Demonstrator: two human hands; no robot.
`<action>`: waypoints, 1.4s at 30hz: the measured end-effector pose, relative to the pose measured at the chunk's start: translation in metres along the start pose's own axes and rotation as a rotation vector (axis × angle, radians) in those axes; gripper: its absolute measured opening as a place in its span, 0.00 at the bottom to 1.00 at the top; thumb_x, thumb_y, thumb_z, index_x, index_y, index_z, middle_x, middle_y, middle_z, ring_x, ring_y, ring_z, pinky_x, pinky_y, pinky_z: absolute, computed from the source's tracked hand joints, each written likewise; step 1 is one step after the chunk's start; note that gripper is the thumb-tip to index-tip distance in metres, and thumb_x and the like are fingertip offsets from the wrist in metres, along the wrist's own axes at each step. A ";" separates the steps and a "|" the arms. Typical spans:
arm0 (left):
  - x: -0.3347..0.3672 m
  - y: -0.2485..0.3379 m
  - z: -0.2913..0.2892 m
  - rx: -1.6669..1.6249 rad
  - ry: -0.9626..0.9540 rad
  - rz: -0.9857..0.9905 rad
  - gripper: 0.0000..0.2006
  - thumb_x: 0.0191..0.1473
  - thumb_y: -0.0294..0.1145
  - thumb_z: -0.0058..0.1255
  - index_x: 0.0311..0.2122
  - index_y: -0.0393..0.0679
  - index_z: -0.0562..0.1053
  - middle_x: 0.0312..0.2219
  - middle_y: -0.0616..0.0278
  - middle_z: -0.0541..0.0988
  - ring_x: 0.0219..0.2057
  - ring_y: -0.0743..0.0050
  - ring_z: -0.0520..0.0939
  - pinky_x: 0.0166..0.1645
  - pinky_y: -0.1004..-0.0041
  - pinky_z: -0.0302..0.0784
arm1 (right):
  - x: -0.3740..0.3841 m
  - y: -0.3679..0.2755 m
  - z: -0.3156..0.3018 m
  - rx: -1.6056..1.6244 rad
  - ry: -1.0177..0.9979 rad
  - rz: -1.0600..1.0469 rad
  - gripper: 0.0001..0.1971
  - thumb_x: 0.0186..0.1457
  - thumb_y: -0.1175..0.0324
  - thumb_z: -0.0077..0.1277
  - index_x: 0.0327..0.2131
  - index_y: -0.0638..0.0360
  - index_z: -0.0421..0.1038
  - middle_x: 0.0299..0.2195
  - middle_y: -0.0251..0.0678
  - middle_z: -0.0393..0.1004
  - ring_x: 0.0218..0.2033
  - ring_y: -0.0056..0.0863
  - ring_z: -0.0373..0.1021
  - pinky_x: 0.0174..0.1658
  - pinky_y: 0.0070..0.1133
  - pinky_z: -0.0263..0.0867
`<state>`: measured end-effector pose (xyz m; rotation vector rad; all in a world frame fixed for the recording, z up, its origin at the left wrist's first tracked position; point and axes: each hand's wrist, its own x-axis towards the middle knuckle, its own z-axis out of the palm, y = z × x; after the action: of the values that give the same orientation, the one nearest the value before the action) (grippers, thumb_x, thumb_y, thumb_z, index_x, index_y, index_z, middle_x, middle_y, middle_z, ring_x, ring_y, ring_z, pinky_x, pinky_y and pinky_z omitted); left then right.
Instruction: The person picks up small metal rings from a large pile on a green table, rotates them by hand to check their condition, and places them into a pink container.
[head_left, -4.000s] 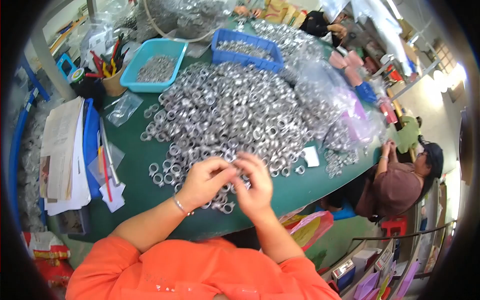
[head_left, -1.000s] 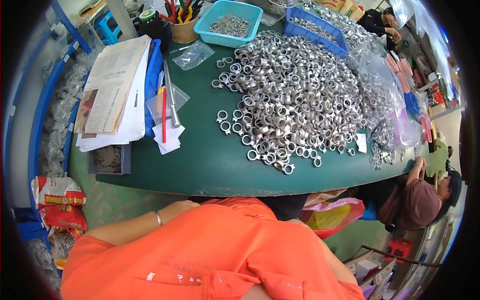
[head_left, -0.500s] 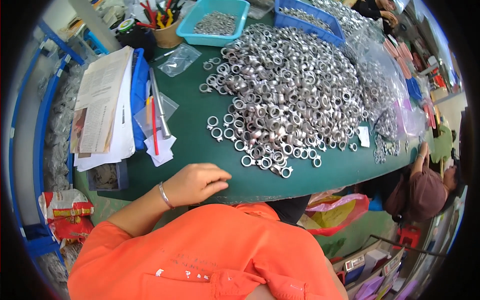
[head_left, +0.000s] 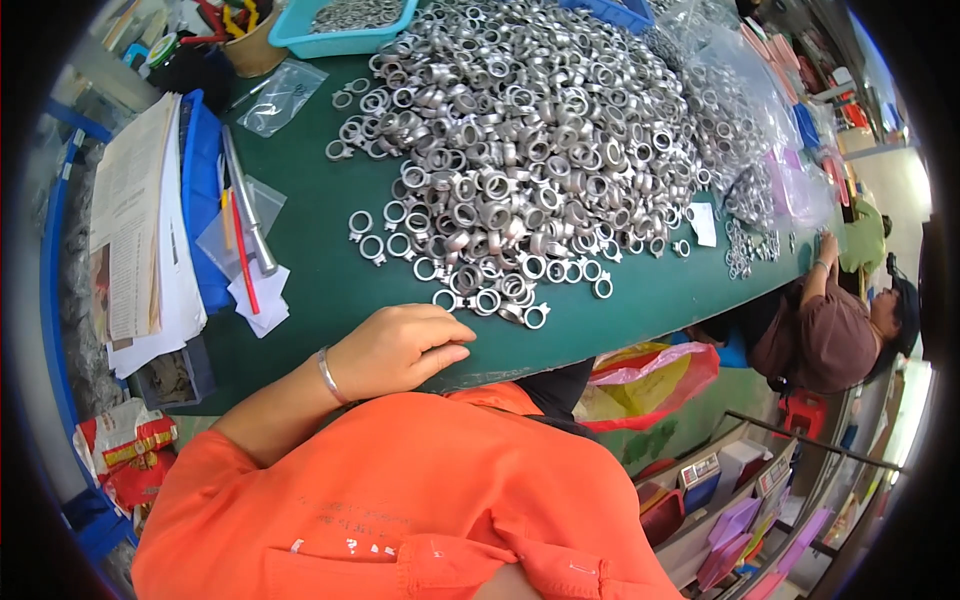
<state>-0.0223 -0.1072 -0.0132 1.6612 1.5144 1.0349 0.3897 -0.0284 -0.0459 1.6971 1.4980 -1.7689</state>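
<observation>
My left hand (head_left: 395,350) rests flat on the green desk (head_left: 320,280) at its near edge, fingers (head_left: 440,357) loosely curled and holding nothing. Just past the fingertips lie shiny metal rings (head_left: 480,300), round and silver, at the foot of a big heap (head_left: 530,130). I cannot see my right hand.

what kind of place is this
Probably a small workshop or factory bench for sorting or assembling metal parts. A big heap of silver metal rings covers the green table, blue trays hold more parts, and the left hand rests at the table edge near the rings.
</observation>
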 end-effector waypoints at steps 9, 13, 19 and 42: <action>0.011 0.002 -0.004 -0.005 -0.003 -0.072 0.06 0.45 0.24 0.53 0.31 0.37 0.74 0.26 0.58 0.77 0.27 0.65 0.77 0.32 0.75 0.73 | -0.011 0.018 0.011 0.012 0.020 0.022 0.16 0.50 0.59 0.47 0.34 0.65 0.67 0.26 0.46 0.70 0.28 0.37 0.68 0.31 0.27 0.63; 0.017 0.000 -0.004 0.015 0.020 -0.051 0.06 0.46 0.25 0.52 0.31 0.37 0.74 0.26 0.57 0.76 0.26 0.64 0.77 0.31 0.74 0.72 | -0.013 0.024 0.017 -0.018 0.015 0.030 0.15 0.50 0.61 0.48 0.33 0.66 0.66 0.25 0.47 0.70 0.28 0.38 0.68 0.31 0.28 0.63; 0.023 0.000 -0.007 -0.005 0.082 -0.088 0.06 0.46 0.21 0.51 0.31 0.35 0.74 0.27 0.57 0.77 0.28 0.69 0.78 0.32 0.77 0.73 | -0.006 0.002 0.006 -0.498 0.174 -0.076 0.14 0.49 0.63 0.51 0.32 0.66 0.66 0.24 0.48 0.69 0.27 0.41 0.68 0.31 0.29 0.63; 0.080 0.006 0.033 -0.632 0.251 -0.222 0.06 0.48 0.20 0.51 0.33 0.33 0.72 0.30 0.63 0.70 0.26 0.82 0.74 0.27 0.84 0.70 | 0.096 -0.227 0.054 0.109 0.188 -1.401 0.05 0.41 0.79 0.54 0.26 0.62 0.70 0.23 0.35 0.70 0.25 0.28 0.67 0.30 0.20 0.62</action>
<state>0.0111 -0.0269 -0.0141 0.9328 1.2925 1.4460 0.1574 0.0695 -0.0321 0.7157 3.1319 -2.1901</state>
